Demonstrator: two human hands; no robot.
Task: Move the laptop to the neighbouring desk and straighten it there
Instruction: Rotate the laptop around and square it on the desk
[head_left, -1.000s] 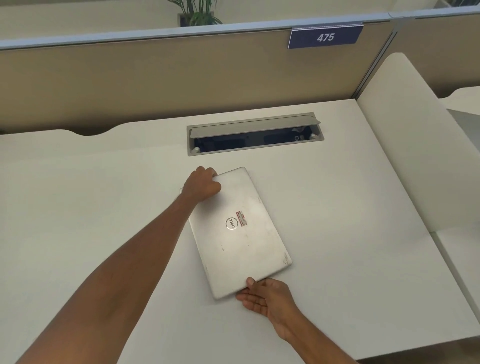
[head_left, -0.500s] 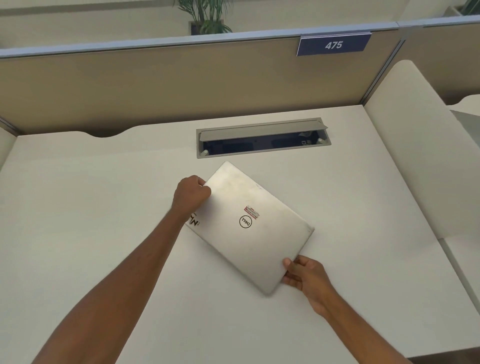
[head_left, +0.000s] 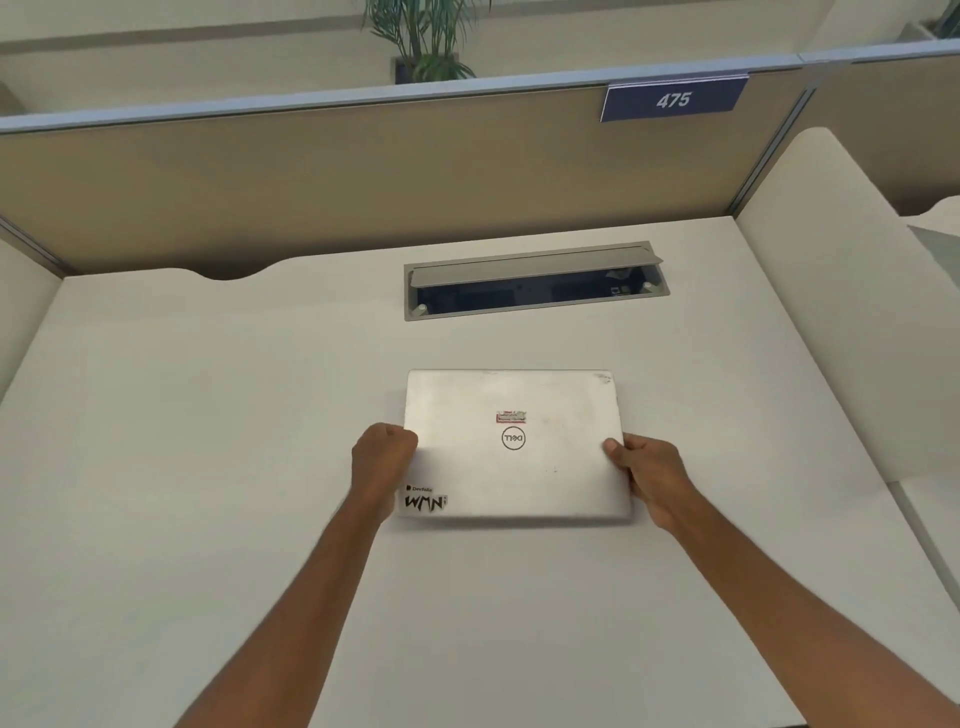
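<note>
Open cable tray (head_left: 535, 291) in desktop; sign "475" (head_left: 674, 98) on partition; plant (head_left: 423, 39) behind.

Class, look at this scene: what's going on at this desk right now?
A person is handling a closed silver laptop on a white desk, one hand on each short side. The left hand has a curled grip at the left edge; the right hand has a grip on the right edge, thumb on the lid. The laptop sits roughly square to the open cable tray behind it, below the partition sign reading 475.
</note>
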